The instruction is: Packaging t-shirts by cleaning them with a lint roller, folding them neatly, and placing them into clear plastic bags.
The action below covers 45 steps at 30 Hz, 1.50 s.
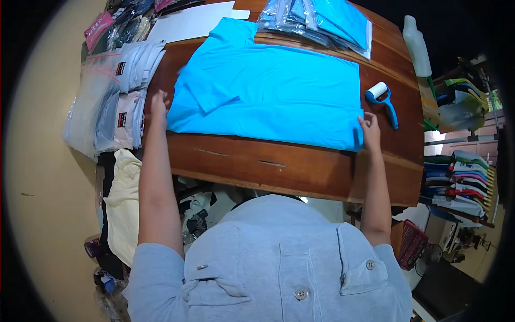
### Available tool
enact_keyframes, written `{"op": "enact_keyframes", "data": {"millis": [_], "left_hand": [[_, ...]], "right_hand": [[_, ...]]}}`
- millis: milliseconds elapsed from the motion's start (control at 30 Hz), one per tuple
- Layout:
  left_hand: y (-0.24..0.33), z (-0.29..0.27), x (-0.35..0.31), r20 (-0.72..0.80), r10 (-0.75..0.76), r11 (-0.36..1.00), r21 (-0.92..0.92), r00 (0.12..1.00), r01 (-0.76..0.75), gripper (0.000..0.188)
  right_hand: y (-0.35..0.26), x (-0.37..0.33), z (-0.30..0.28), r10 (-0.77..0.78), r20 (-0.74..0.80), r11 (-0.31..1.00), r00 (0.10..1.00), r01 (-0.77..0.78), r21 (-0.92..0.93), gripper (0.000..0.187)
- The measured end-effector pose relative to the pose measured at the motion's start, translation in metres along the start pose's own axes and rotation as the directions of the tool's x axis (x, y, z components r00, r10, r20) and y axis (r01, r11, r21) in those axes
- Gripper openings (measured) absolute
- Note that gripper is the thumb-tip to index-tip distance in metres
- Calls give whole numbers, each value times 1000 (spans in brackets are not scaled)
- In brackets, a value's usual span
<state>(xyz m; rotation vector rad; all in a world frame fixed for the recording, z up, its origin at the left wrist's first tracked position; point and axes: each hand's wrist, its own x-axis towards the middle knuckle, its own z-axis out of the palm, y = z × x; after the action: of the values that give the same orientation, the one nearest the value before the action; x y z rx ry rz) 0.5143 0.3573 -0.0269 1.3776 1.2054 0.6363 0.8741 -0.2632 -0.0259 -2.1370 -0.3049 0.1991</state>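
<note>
A bright blue T-shirt (284, 91) lies on the wooden table in front of me, folded lengthwise. One sleeve crosses its front, and its narrower end points to the far left. My left hand (159, 103) is just off the shirt's left edge, with its fingers apart and nothing in them. At the near right corner my right hand (369, 129) is against the shirt's edge. Its fingers are loosely bent and spread, without a visible grip on the cloth.
A lint roller (382, 96) with a blue handle lies right of the shirt. Bagged blue garments (322, 24) and white sheets (196, 21) are at the back. Stacked bagged clothes (120, 96) line the left. A white bottle (416, 45) stands far right; hanging shirts (464, 182) are beyond the wooden table (300, 169).
</note>
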Motion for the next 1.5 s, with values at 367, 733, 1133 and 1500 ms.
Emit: {"op": "enact_keyframes", "data": {"millis": [367, 733, 1133, 1500], "left_hand": [[-72, -31, -61, -81, 426, 567, 800, 901, -196, 32], [-78, -75, -86, 191, 402, 751, 490, 895, -442, 13], [-49, -17, -131, 804, 318, 123, 491, 503, -862, 51], [-38, -45, -117, 835, 270, 359, 376, 480, -854, 53]], "right_hand": [[16, -66, 16, 4, -145, 982, 989, -32, -187, 41], [43, -154, -11, 124, -158, 981, 980, -145, -130, 28], [-88, -198, 167, -400, 227, 732, 888, 458, -504, 50], [-38, -165, 36, 27, -425, 575, 905, -362, -734, 55]]}}
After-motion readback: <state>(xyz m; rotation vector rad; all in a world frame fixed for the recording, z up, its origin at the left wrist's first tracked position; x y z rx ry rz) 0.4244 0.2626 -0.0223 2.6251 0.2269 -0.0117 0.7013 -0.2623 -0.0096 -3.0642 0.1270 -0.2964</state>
